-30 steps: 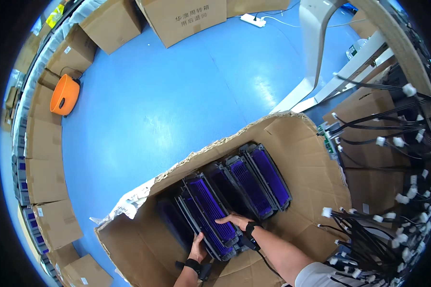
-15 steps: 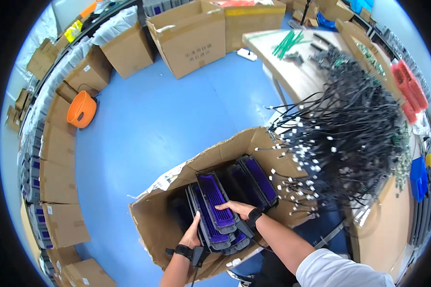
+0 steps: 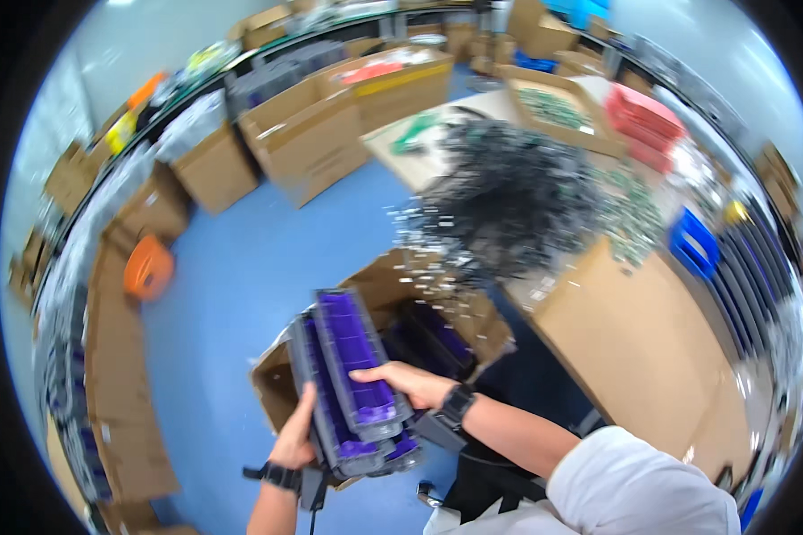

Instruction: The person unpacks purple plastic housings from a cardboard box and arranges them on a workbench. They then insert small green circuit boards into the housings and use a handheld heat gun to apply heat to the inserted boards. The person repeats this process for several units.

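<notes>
A small stack of long dark-grey trough-like plastic parts with purple insides (image 3: 359, 357) is gripped between my two hands, raised over a cardboard box (image 3: 272, 383). My left hand (image 3: 294, 437) clasps the stack's left side, fingers mostly hidden beneath. From the right, my right hand (image 3: 409, 385) holds it with the thumb laid over the top part's purple inside. More of the same purple and grey parts (image 3: 433, 339) lie inside the box. Both wrists wear black straps with dark devices attached.
Right of the box stands a table with a flat brown cardboard surface (image 3: 633, 357), a heap of black cables with white connectors (image 3: 517, 196), green circuit boards (image 3: 633, 214) and a blue bin (image 3: 694, 242). Cardboard boxes (image 3: 125, 383) and an orange bucket (image 3: 149, 267) line the left.
The stack has come up out of the box in my hands. The view has swung toward the right, showing more of the table.
</notes>
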{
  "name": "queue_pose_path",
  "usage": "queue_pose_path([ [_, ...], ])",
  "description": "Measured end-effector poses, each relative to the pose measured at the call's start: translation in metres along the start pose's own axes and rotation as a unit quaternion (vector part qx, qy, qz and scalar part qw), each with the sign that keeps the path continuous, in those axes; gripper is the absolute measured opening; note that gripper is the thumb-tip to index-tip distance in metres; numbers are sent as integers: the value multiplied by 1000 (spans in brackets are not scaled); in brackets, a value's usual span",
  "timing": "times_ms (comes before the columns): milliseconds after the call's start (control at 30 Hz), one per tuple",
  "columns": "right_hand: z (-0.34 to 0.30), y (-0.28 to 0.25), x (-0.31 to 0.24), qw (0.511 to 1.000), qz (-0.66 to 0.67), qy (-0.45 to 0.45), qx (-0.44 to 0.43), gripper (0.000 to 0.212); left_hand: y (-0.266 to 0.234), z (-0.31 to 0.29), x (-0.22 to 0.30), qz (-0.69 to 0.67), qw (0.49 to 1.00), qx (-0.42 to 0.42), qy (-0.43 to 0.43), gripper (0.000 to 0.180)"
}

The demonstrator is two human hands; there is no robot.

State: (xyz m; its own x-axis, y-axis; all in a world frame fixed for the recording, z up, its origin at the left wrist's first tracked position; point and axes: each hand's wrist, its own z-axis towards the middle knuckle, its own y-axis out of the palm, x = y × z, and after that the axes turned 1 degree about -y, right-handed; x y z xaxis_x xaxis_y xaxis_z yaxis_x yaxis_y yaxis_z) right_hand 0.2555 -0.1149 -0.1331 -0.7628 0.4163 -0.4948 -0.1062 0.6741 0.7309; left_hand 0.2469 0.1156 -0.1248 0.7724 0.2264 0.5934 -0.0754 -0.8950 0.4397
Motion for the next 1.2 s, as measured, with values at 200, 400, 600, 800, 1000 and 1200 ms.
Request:
queue_pose_path([
  [200, -89, 67, -14, 955, -156, -251, 24, 68, 54, -89, 20, 77, 981, -61, 169, 66],
  [400, -221, 69, -10, 886, -117, -435, 115, 58, 166, -107, 17, 100, 979, -134, 114, 63],
  [600, -346, 38, 22, 844, 2, -471, 259, 55, 282, -55, -20, 260, 905, -319, 109, 53],
  [800, -417, -10, 44, 793, 99, -510, 318, 47, 400, -49, -61, 366, 850, -373, 64, 63],
  [1000, -427, -62, 35, 757, 149, -570, 284, 48, 456, -9, -64, 441, 801, -401, 56, 68],
  [1200, -430, -76, 32, 729, 154, -607, 277, 57, 477, 5, -60, 456, 777, -431, 42, 73],
])
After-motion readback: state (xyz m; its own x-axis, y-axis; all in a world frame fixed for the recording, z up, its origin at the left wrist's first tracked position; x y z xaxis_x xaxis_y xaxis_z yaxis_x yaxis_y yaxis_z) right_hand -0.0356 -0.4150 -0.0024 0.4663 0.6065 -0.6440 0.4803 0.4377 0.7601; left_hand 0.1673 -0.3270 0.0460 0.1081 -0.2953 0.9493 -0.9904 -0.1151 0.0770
